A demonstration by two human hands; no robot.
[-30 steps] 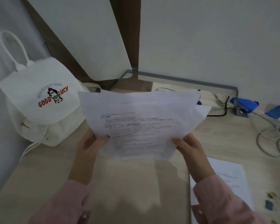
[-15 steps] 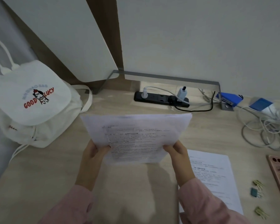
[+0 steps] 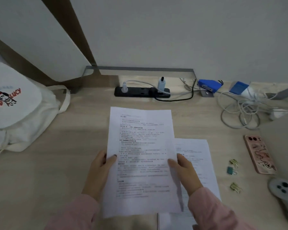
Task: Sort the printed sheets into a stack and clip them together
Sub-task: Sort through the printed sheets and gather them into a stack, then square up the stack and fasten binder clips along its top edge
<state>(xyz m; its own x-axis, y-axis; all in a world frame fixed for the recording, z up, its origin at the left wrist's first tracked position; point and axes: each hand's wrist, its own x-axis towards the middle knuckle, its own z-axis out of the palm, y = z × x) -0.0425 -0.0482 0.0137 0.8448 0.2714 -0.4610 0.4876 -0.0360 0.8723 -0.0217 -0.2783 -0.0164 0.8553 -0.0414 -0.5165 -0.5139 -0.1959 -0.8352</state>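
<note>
You pinch the held sheets (image 3: 140, 146) at both side edges, left hand (image 3: 98, 171) and right hand (image 3: 188, 173), thumbs on top, likely to square them. One loose sheet (image 3: 198, 151) lies at their 3 o'clock, with the binder clips (image 3: 230, 170) beyond it.

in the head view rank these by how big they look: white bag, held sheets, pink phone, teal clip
1. held sheets and white bag: about alike, unranked; the bag is cut by the frame edge, and the sheets sit nearer the camera
2. pink phone
3. teal clip
</note>
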